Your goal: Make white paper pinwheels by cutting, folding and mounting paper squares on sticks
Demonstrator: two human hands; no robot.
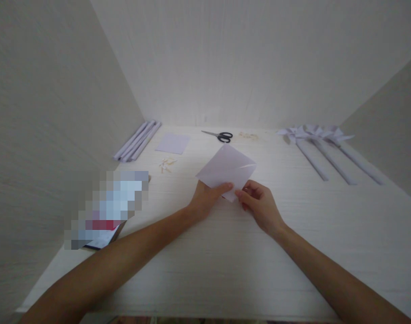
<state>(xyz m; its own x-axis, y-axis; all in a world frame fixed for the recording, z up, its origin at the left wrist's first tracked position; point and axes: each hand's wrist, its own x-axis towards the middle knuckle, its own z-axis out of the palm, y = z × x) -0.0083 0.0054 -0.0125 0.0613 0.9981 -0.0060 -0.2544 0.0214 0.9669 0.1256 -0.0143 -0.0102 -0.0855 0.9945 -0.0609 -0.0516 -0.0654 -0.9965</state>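
Observation:
A square sheet of pale paper (pixel 227 166) is held up over the middle of the table, turned so one corner points toward me. A slanting light line, perhaps a crease or slit, shows near its right corner. My left hand (pixel 210 195) grips the paper's lower left edge, thumb on top and the other fingers hidden beneath. My right hand (pixel 257 200) is closed, with thumb and fingertips pinching the paper near its lower corner.
Paper rolls (pixel 138 141) and a flat paper square (pixel 172 143) lie at the back left, near small pale pieces (pixel 167 164). Scissors (pixel 222 136) and more small bits (pixel 248 136) are behind. Paper pinwheels (pixel 327 144) on sticks lie right. A blurred-out device (pixel 107 216) stands left.

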